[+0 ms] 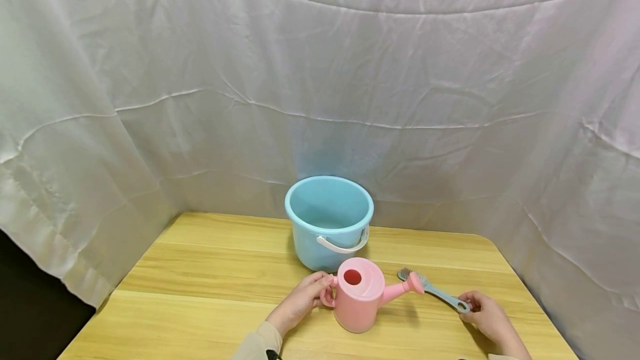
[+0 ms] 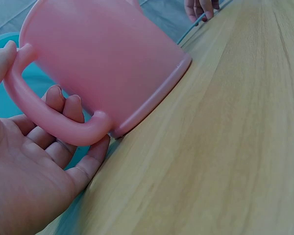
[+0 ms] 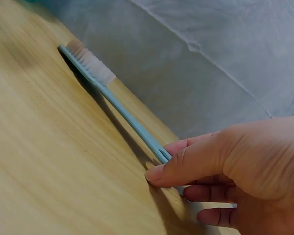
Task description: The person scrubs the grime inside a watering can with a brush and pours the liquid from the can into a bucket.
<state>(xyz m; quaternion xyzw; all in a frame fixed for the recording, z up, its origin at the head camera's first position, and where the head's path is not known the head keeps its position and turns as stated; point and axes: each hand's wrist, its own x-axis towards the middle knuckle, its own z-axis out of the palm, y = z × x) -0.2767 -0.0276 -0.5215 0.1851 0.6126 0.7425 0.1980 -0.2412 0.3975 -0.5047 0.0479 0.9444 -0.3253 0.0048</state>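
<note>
A pink watering can (image 1: 356, 301) stands upright at the table's front middle, its spout pointing right. My left hand (image 1: 306, 295) holds its handle; in the left wrist view the thumb lies on the top of the handle (image 2: 49, 117) and fingers curl behind the loop. To the right, my right hand (image 1: 487, 315) pinches the end of a blue-grey scrub brush (image 1: 440, 293) between thumb and fingers. In the right wrist view the brush (image 3: 130, 122) has its bristles facing up, and a shadow falls beside its handle on the table.
Behind the watering can stands a light blue bucket (image 1: 327, 251) with a white handle (image 1: 345, 249) hanging at its front. The wooden table (image 1: 210, 271) is enclosed by grey-white curtains (image 1: 300, 71) at the back and sides.
</note>
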